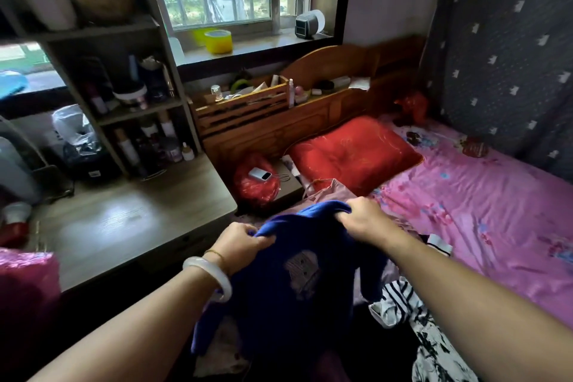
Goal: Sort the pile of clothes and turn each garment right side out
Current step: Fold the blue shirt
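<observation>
A blue shirt (288, 295) with a faded print on it hangs in front of me, held up by its top edge. My left hand (238, 242) grips the left part of that edge, my right hand (362, 217) grips the right part. Below and to the right lies the pile: a black-and-white striped garment (393, 301), a black-and-white patterned one (434, 347) and a mauve garment (328, 192) behind the shirt. The shirt hides much of the pile.
The pile rests on a bed with a pink floral sheet (483, 195) and a red pillow (353, 152). A wooden desk (124, 223) stands at the left with shelves behind. A red bag (254, 186) with a power bank sits beside the headboard.
</observation>
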Motion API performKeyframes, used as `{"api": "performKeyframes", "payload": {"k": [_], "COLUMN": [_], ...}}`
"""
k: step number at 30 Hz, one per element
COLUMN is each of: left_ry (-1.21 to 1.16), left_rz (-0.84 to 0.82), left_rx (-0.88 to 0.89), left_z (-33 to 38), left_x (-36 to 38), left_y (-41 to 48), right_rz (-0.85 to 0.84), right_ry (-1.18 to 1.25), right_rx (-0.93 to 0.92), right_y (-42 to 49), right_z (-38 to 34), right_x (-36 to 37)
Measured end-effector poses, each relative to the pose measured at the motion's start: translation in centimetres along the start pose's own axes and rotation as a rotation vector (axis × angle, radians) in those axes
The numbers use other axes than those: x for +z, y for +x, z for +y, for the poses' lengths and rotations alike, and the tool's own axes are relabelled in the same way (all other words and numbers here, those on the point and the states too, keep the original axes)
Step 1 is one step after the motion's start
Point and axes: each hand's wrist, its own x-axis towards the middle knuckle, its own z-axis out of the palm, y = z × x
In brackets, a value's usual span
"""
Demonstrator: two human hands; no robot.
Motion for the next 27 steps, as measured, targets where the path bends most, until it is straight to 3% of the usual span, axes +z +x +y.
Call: {"api": "performKeyframes", "payload": {"k": [4, 6, 8, 10, 13, 15, 18, 21, 24, 26, 27], "left_ry": [-0.705, -0.896, -0.941, -0.942, -0.706, -0.518, -0.265, -0.370, -0.272, -0.366, -0.443], "left_rz": [-0.074, -0.206, -0.325, -0.432, -0.566, -0.492, -0.239, -0.268, -0.298, -0.318, -0.331], "left_rx": [-0.283, -0.280, -0.190, -0.084, 0.028, 0.057, 0.066, 0.105, 0.163, 0.165, 0.161], "left_z": [2.4, 4.2, 5.0, 4.2, 2.1, 0.9, -1.5, -3.1, -2.3, -1.9, -1.7], "left_x": [2.2, 3.0, 3.1, 2.3, -0.1, -1.4, -1.7, -0.3, 1.3, 2.1, 2.4], "left_y": [-0.3, -1.1, -1.6, -1.7, -1.5, -1.2, -0.1, -0.1, -1.2, -1.6, -1.8], "right_rz": [-0.288, -0.458, -0.521, -0.518, -0.529, -0.512, -0.521, -0.629, -0.682, -0.519, -0.352], "right_ry": [0.659, 0.932, 1.039, 1.031, 0.953, 0.915, 0.905, 1.028, 1.258, 1.212, 1.056], "right_rx": [0.212, 0.169, 0.038, -0.064, -0.054, -0.084, -0.140, -0.216, -0.265, -0.220, -0.171], "right_y": [-1.5, -2.3, -2.7, -2.5, -2.0, -1.8, -1.6, -1.8, -1.6, -0.5, 0.2], "right_z": [-3.5, -4.9, -5.6, -5.4, -4.1, -3.8, -4.6, -6.4, -8.1, -8.3, -8.0], "right_x": [2.0, 2.8, 2.9, 2.5, 2.1, 1.9, 1.2, -0.2, -1.7, -1.7, -1.3]}}
